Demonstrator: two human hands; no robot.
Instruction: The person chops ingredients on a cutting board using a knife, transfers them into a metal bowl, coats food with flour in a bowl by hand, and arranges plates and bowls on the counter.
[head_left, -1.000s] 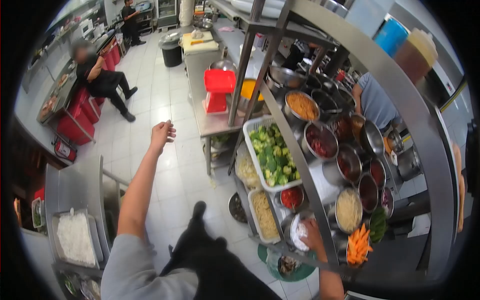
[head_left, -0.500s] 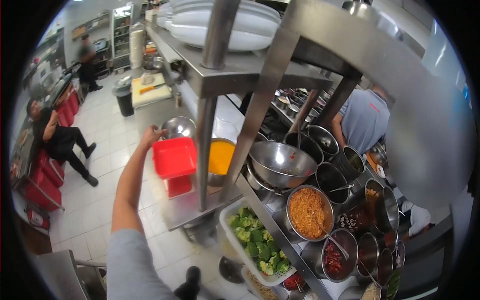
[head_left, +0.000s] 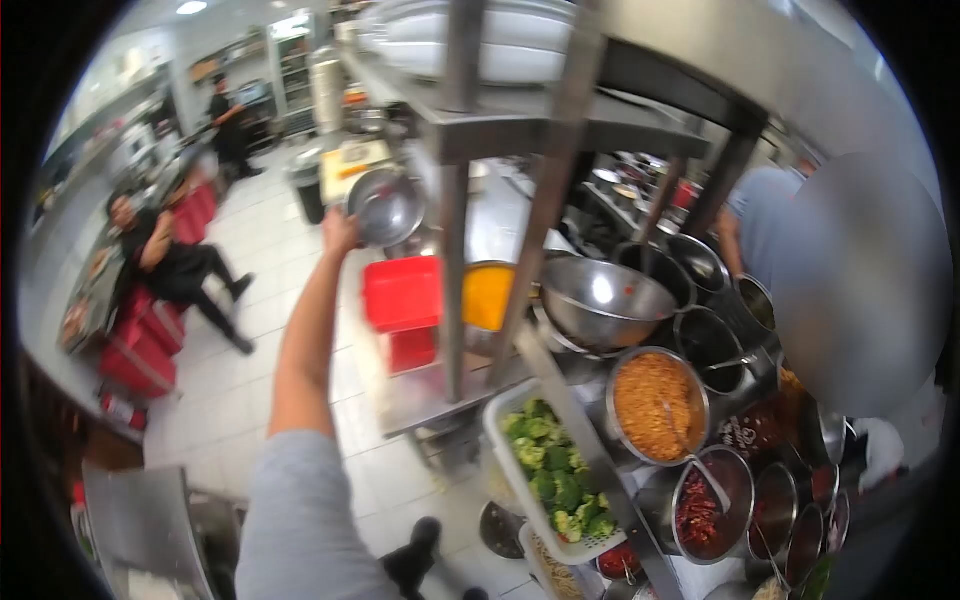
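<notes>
My left hand (head_left: 341, 232) reaches far forward, its fingers closed on the rim of a round steel bowl (head_left: 388, 207). Tilted up, the bowl shows its bare inside toward me. Just below it, on the steel counter, lies a red plastic tub (head_left: 402, 293). To the right of that tub stands a steel pot of yellow-orange liquid (head_left: 488, 298), partly behind a post. My right hand is out of view.
A steel shelf frame (head_left: 560, 135) with posts and stacked white dishes (head_left: 500, 45) stands ahead. Nearer are a basket of broccoli (head_left: 553, 470), a pot of orange crumbs (head_left: 655, 405) and dried chilies (head_left: 702, 512). One person (head_left: 165, 245) sits left; another (head_left: 765, 205) stands right.
My left hand has lifted the steel bowl off the counter and tipped it toward me. The whole view has shifted, so the surroundings appear farther right.
</notes>
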